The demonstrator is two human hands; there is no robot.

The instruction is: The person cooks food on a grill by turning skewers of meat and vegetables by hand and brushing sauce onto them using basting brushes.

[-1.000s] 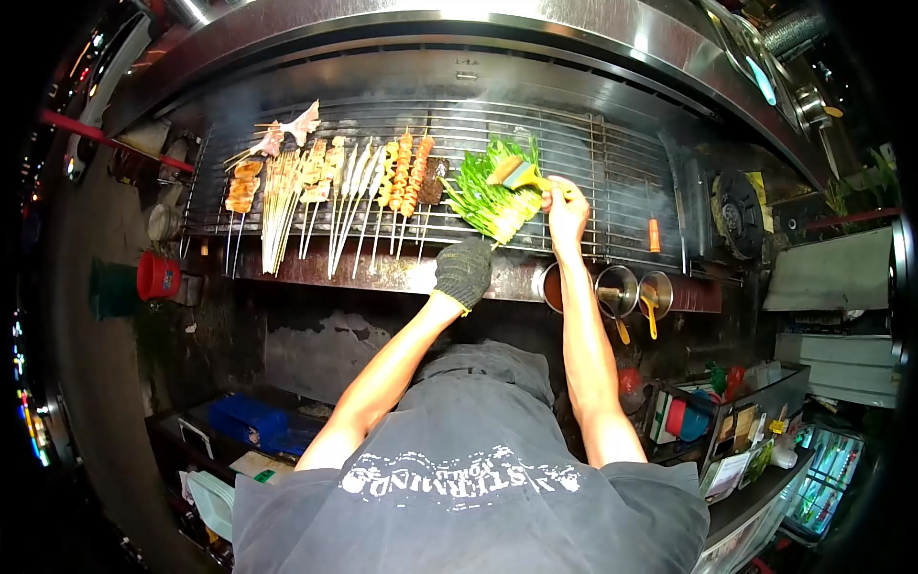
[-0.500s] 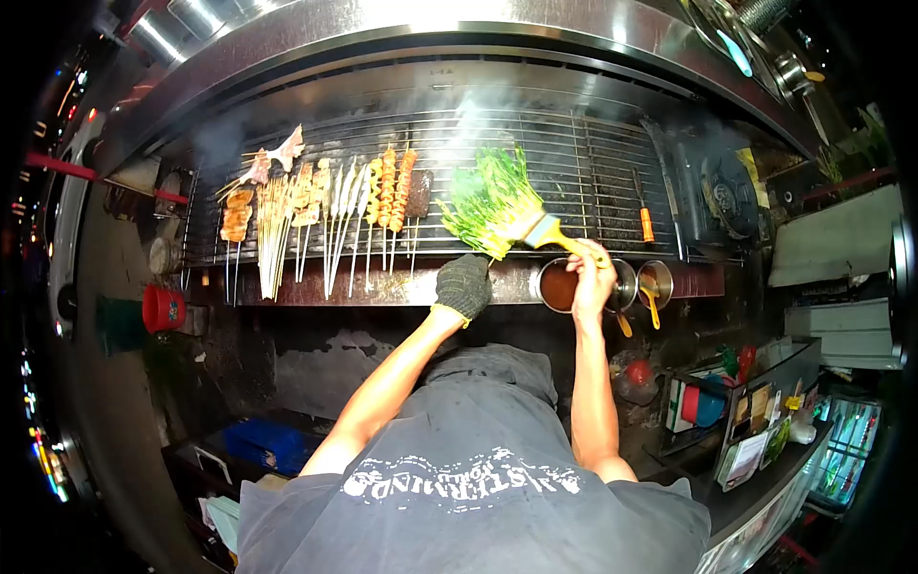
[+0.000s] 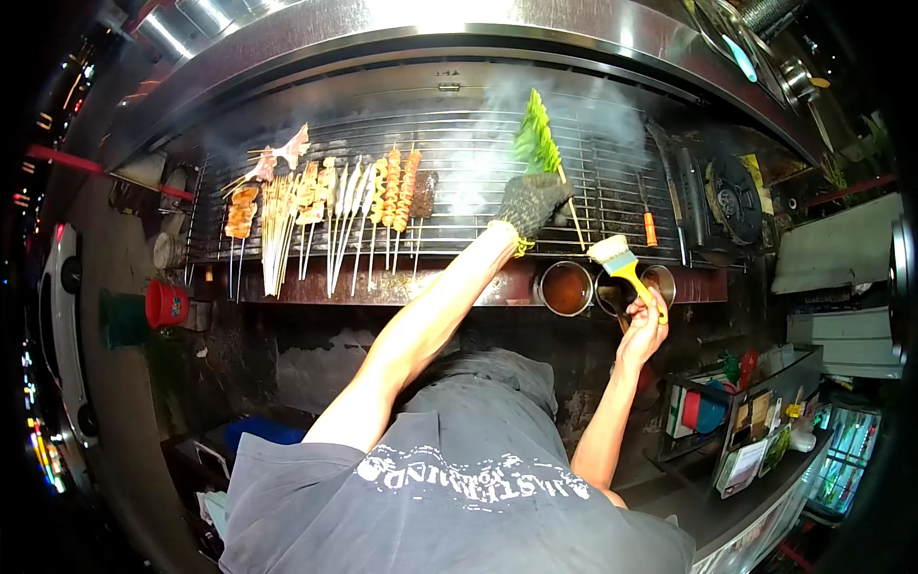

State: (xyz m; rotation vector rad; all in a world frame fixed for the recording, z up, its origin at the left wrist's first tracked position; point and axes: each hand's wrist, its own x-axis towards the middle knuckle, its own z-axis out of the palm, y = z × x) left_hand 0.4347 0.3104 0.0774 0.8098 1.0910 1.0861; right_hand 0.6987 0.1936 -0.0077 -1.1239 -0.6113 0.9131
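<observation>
My left hand point(image 3: 534, 203), in a dark knit glove with a yellow cuff, is closed on a skewer of green leafy vegetables point(image 3: 537, 139) over the grill's right half. The leaves point up and away; a thin stick shows below the glove. My bare right hand point(image 3: 645, 330) grips the yellow handle of a basting brush point(image 3: 622, 260), its pale bristles pointing up and left. The brush is above the pots at the grill's front edge. One pot holds reddish-brown sauce point(image 3: 566, 289); the other two are partly hidden by the brush and right hand.
On the left of the smoking grill point(image 3: 459, 225) lie several meat skewers point(image 3: 277, 220), pale fish-like skewers point(image 3: 352, 191) and spiral-cut sausages point(image 3: 406, 187). An orange-handled tool point(image 3: 648, 228) rests at the right, near a gas burner point(image 3: 734, 196). A red bucket point(image 3: 166, 304) stands at far left.
My left hand has moved up and right, carrying the green skewer, now turned narrow-side on. My right hand has drawn the brush off the vegetables, down and right toward the pots.
</observation>
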